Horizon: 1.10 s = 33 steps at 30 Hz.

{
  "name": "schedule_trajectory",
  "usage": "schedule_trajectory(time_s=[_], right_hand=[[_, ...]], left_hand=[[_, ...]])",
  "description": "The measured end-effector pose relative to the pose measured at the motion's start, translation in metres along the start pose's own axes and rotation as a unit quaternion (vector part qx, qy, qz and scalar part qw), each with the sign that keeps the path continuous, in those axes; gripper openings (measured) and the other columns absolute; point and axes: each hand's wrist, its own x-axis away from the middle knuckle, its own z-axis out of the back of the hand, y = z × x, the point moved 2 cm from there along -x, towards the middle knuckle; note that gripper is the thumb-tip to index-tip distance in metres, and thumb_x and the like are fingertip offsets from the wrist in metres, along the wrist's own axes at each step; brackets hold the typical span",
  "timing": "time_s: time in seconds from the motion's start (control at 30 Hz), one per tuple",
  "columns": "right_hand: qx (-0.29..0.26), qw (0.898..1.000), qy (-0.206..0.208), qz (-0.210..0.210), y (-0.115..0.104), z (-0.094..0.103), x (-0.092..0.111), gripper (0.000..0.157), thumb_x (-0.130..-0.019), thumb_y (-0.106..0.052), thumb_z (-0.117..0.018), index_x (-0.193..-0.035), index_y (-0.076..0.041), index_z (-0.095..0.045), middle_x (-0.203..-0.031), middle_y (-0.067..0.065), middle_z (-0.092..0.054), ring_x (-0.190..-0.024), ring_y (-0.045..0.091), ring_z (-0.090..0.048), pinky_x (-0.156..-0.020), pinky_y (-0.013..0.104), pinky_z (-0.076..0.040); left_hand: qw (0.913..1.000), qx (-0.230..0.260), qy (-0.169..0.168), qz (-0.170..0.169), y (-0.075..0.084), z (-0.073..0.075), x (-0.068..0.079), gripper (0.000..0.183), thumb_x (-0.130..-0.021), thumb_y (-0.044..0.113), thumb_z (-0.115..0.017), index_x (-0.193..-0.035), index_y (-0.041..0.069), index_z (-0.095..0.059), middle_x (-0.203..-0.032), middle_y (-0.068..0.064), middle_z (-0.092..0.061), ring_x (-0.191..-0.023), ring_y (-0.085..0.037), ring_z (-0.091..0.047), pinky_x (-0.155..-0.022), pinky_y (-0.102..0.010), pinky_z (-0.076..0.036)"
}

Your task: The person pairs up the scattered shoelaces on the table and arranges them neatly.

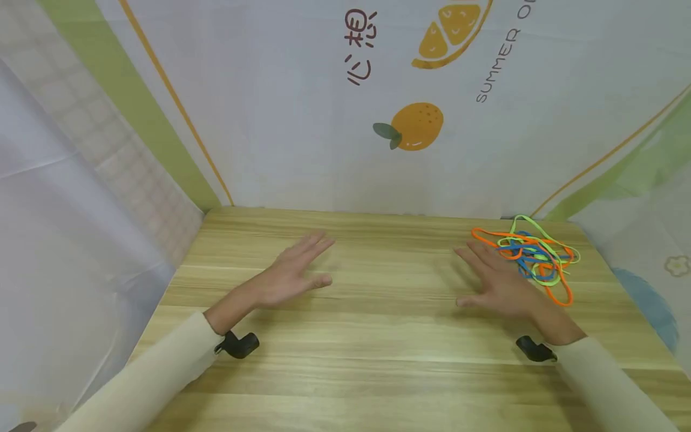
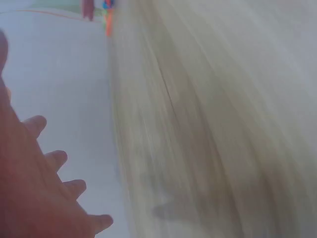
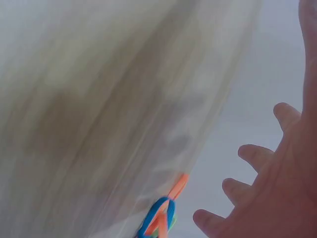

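Note:
Above the left half of the wooden table, my left hand (image 1: 287,277) hovers with its fingers extended and holds nothing. My right hand (image 1: 499,285) is held over the right half, fingers spread and likewise holding nothing. Just beyond and to the right of it lies a tangled heap of flat laces (image 1: 540,255) in orange, blue and light green. In the right wrist view, part of the laces (image 3: 161,218) shows below the spread fingers of the right hand (image 3: 267,193). The left wrist view shows the left hand's (image 2: 39,188) fingers apart, away from the tabletop.
The wood-grain table (image 1: 345,360) reaches back to a white cloth (image 1: 302,120) printed with oranges and lettering. More cloth hangs along the left and right sides. A small black device (image 1: 240,345) is on the left wrist, another (image 1: 534,349) on the right.

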Motion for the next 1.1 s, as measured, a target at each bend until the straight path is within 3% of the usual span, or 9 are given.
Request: schedule_trajectory(time_s=[0.1, 0.23, 0.3, 0.5, 0.67, 0.77, 1.0, 1.1], right_hand=[[-0.038, 0.999, 0.001, -0.019, 0.012, 0.006, 0.003, 0.11, -0.089, -0.046, -0.092, -0.174, -0.013, -0.03, -0.177, 0.026, -0.021, -0.159, 0.059, -0.02, -0.115, 0.082, -0.026], [-0.073, 0.997, 0.03, -0.018, 0.031, 0.015, 0.006, 0.109, -0.089, -0.032, -0.095, -0.175, -0.022, -0.029, -0.175, 0.02, -0.031, -0.156, 0.056, -0.026, -0.111, 0.08, -0.029], [-0.084, 0.995, 0.039, -0.043, 0.041, 0.02, 0.01, 0.108, -0.089, -0.032, -0.095, -0.175, -0.027, -0.03, -0.175, 0.02, -0.032, -0.156, 0.055, -0.026, -0.112, 0.08, -0.028], [-0.076, 0.984, 0.043, -0.154, 0.078, 0.03, 0.031, 0.109, -0.093, -0.044, -0.089, -0.175, -0.011, -0.026, -0.177, 0.033, -0.016, -0.16, 0.061, -0.012, -0.11, 0.088, -0.021], [-0.071, 0.979, 0.061, -0.181, 0.104, 0.038, 0.045, 0.11, -0.093, -0.04, -0.09, -0.172, 0.001, -0.025, -0.17, 0.044, -0.019, -0.154, 0.069, -0.015, -0.11, 0.089, -0.02], [-0.07, 0.975, 0.061, -0.202, 0.117, 0.041, 0.052, 0.109, -0.094, -0.039, -0.088, -0.169, 0.007, -0.025, -0.166, 0.049, -0.018, -0.153, 0.071, -0.013, -0.112, 0.088, -0.017], [-0.057, 0.971, 0.057, -0.225, 0.139, 0.044, 0.061, 0.108, -0.094, -0.038, -0.085, -0.163, 0.018, -0.024, -0.156, 0.052, -0.029, -0.142, 0.072, -0.027, -0.105, 0.083, -0.031], [-0.08, 0.968, 0.042, -0.235, 0.141, 0.043, 0.062, 0.108, -0.096, -0.038, -0.084, -0.165, 0.016, -0.02, -0.154, 0.051, -0.033, -0.138, 0.069, -0.034, -0.101, 0.079, -0.036]], left_hand=[[0.9948, 0.101, -0.006, -0.017, 0.008, -0.007, -0.007, 0.075, -0.116, 0.044, -0.055, -0.177, 0.016, -0.021, -0.184, -0.011, -0.005, -0.168, -0.04, 0.0, -0.126, -0.076, -0.009], [0.9796, 0.199, -0.02, -0.023, 0.017, -0.02, -0.019, 0.071, -0.118, 0.035, -0.051, -0.177, 0.016, -0.018, -0.184, -0.01, -0.003, -0.168, -0.036, 0.001, -0.127, -0.073, -0.012], [0.9745, 0.222, -0.023, -0.019, 0.021, -0.027, -0.026, 0.071, -0.117, 0.037, -0.05, -0.177, 0.017, -0.019, -0.183, -0.009, -0.005, -0.168, -0.035, -0.002, -0.128, -0.07, -0.014], [0.9621, 0.271, -0.022, 0.016, 0.03, -0.045, -0.047, 0.076, -0.113, 0.05, -0.058, -0.176, 0.024, -0.025, -0.182, -0.003, -0.017, -0.167, -0.032, -0.016, -0.126, -0.065, -0.028], [0.953, 0.3, -0.003, 0.039, 0.035, -0.057, -0.066, 0.075, -0.111, 0.043, -0.064, -0.174, 0.018, -0.032, -0.178, -0.003, -0.031, -0.164, -0.033, -0.029, -0.124, -0.061, -0.034], [0.9426, 0.33, 0.002, 0.051, 0.038, -0.063, -0.075, 0.072, -0.111, 0.036, -0.064, -0.173, 0.013, -0.034, -0.177, -0.007, -0.035, -0.161, -0.035, -0.035, -0.124, -0.06, -0.037], [0.9111, 0.404, 0.002, 0.084, 0.044, -0.077, -0.095, 0.067, -0.112, 0.028, -0.063, -0.17, 0.005, -0.037, -0.174, -0.014, -0.038, -0.157, -0.035, -0.041, -0.122, -0.053, -0.042], [0.9026, 0.42, 0.002, 0.093, 0.046, -0.083, -0.101, 0.066, -0.112, 0.027, -0.063, -0.168, 0.003, -0.039, -0.172, -0.017, -0.04, -0.156, -0.036, -0.043, -0.12, -0.051, -0.044]])
